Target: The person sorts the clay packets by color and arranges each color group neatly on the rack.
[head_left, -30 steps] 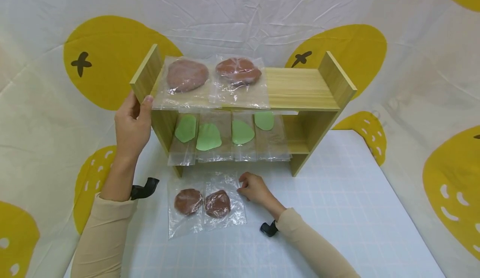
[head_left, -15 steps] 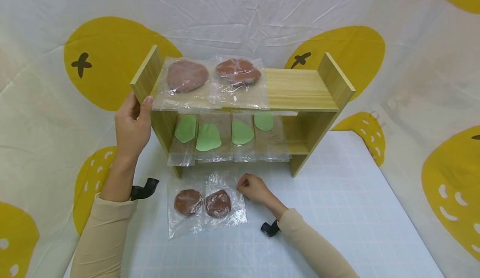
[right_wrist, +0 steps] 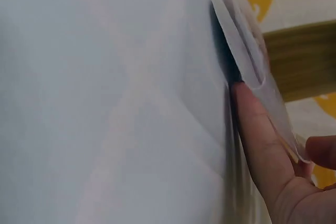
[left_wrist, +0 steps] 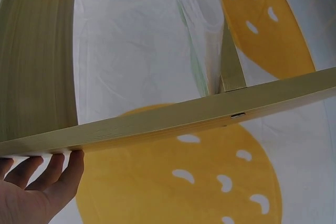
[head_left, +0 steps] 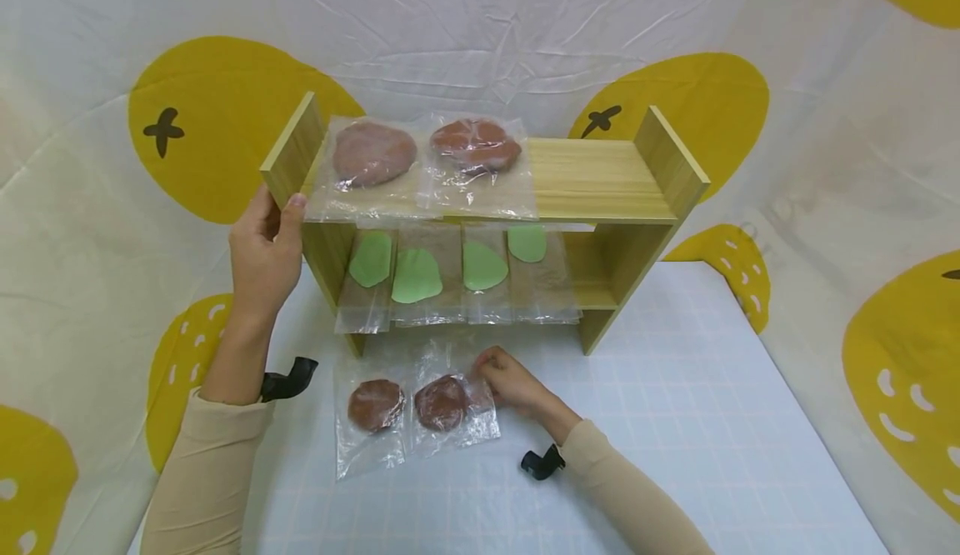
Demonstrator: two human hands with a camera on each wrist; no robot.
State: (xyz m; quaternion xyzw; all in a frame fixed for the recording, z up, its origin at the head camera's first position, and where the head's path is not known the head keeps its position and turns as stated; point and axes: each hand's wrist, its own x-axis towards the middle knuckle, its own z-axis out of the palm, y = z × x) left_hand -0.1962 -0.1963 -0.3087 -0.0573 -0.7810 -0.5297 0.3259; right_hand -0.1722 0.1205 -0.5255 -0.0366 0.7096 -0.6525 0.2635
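My left hand grips the left side panel of a small wooden shelf, thumb at its front edge. In the left wrist view, its fingers press against the panel's outer face. Down on the table, my right hand pinches the right edge of a clear plastic bag holding a round brown patty. That edge is lifted; in the right wrist view one finger lies under the plastic and the thumb is on its other side. Left of it lies a second bagged brown patty.
Two larger bagged brown patties lie on the shelf's top board. Several bags with flat green pieces sit on the lower board, their ends overhanging its front. A pale checked cloth covers the table; a patterned curtain hangs behind.
My right hand has moved from beside the bag to taking hold of its right edge, which has risen, and the patty in it has shifted slightly right. The left hand stays on the shelf.
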